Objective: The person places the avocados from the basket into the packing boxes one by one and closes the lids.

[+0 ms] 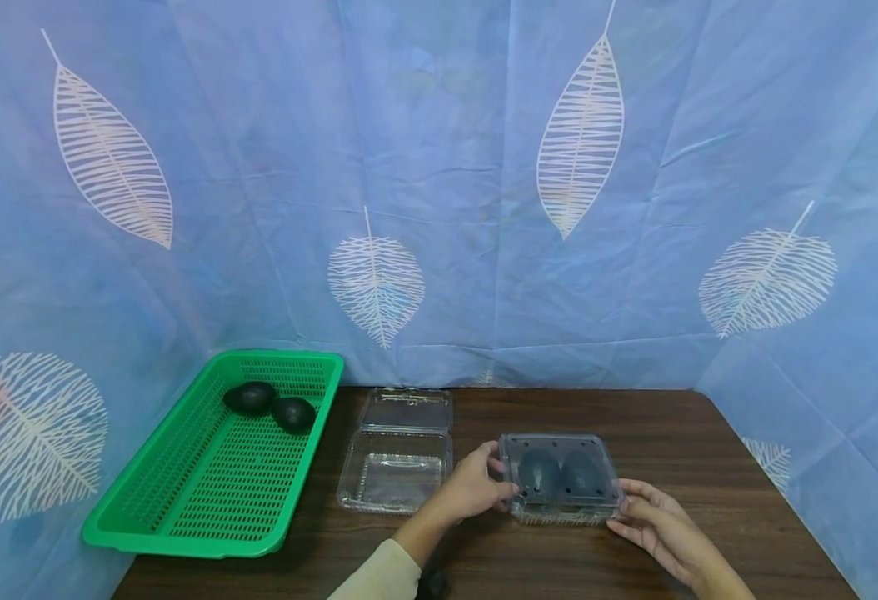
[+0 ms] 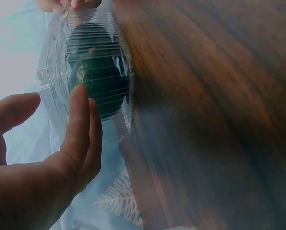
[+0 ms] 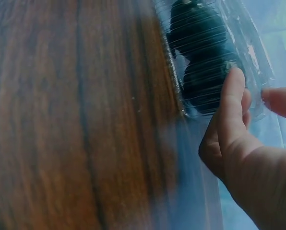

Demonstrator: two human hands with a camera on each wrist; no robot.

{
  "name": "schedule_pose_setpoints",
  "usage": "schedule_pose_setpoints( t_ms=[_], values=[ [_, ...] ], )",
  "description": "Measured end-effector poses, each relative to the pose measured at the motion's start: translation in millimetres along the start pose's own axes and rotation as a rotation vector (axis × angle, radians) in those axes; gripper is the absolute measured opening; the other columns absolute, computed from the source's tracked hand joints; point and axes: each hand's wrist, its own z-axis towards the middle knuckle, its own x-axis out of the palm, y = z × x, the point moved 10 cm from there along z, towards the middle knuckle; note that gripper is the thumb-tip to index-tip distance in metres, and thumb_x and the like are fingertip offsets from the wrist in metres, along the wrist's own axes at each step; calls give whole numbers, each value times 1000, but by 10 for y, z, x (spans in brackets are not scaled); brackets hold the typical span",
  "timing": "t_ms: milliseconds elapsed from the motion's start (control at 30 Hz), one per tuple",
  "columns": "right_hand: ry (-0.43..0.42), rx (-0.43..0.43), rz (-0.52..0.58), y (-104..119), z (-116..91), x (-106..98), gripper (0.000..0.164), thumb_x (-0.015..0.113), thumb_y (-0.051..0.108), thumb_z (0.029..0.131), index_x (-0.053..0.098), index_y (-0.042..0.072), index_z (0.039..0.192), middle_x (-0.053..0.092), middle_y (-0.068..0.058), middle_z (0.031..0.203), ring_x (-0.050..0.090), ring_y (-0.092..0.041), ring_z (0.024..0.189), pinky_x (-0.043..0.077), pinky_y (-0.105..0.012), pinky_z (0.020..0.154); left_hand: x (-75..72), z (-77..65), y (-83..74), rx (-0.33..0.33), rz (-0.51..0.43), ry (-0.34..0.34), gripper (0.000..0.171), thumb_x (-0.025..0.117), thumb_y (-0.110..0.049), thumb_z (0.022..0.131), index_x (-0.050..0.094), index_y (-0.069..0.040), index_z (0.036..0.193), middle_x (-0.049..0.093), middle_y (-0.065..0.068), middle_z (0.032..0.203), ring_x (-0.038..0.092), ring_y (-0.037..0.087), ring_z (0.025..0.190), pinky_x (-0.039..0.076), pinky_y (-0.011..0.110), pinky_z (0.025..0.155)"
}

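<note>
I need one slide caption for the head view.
Left grip and right grip flank a clear lidded box holding two dark fruits.

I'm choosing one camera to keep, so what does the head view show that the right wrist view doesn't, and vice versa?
Only the head view: the green basket with two dark fruits, the open box, the left hand and leaf prints.

Only the right wrist view: a close look through the ribbed side of the closed box.

Both: that box with two fruits inside, the right hand touching it, the table and the blue cloth.
</note>
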Motion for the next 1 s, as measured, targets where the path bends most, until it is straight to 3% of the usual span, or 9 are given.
schedule_pose_setpoints(
  t_ms=[133, 267, 400, 567, 800, 1000],
  values=[
    [0, 5, 7, 8, 0, 9, 19, 42, 10, 112, 49, 19, 127, 57, 2, 105, 62, -9, 99, 54, -35, 104, 20, -9, 29, -6, -48, 12, 87, 75, 5, 85, 29, 5, 159, 60, 14, 125, 74, 28, 74, 62, 39, 68],
    [-16, 11, -1, 12, -1, 8, 18, 44, 9, 111, 49, 17, 127, 58, 1, 105, 62, -9, 99, 54, -33, 103, 57, -5, 68, 0, -24, 28, 94, 72, 10, 78, 27, 5, 159, 59, 10, 124, 72, 18, 75, 58, 32, 65],
    [-43, 19, -29, 10, -4, 1, 20, 45, 8, 110, 43, 11, 130, 57, 1, 104, 62, -8, 98, 55, -32, 102, 66, 5, 88, 16, 14, -2, 95, 78, 8, 76, 29, 6, 158, 59, 9, 115, 65, 12, 69, 53, 28, 63],
    [-38, 9, -29, 36, -3, 11, 23, 45, 5, 109, 39, 9, 131, 58, 2, 103, 63, -8, 98, 55, -31, 101, 68, -2, 83, 22, 8, -40, 94, 81, 7, 76, 32, 7, 156, 60, 9, 109, 63, 12, 70, 50, 27, 62],
    [5, -8, 5, 61, 2, 45, 23, 45, 1, 108, 47, 14, 127, 62, 3, 102, 65, -8, 99, 55, -30, 101, 73, -34, 73, 4, -40, -69, 94, 79, 10, 74, 33, 6, 156, 59, 10, 110, 61, 15, 76, 52, 27, 64],
    [15, 1, 2, 50, 10, 49, 24, 45, 1, 108, 47, 15, 127, 62, 2, 102, 65, -9, 99, 55, -31, 102, 99, -57, 81, -12, -105, -66, 93, 76, 14, 76, 30, 6, 157, 56, 12, 113, 67, 16, 74, 57, 28, 65]
  ],
)
